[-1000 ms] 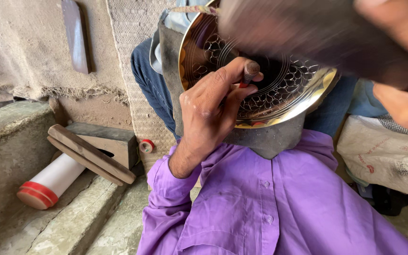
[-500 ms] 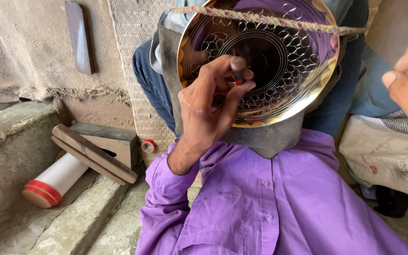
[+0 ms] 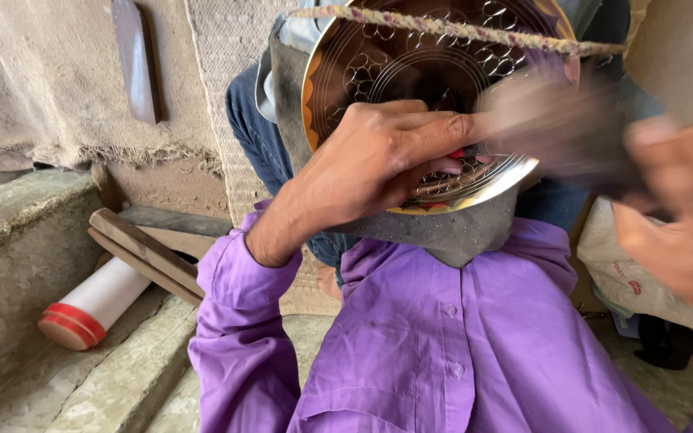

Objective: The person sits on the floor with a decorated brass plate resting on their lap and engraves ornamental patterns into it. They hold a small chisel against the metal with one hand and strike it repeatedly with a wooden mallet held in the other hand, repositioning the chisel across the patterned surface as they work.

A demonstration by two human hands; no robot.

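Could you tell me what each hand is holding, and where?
Left hand pinches a small tool, mostly hidden, against the metal plate. Right hand grips a blurred mallet by its handle.

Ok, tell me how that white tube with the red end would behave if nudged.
The white tube lies on its side, round-bodied, so it would probably roll. It rests against the wooden bars, which would likely stop it going that way. It looks rigid, not floppy; its weight cannot be told.
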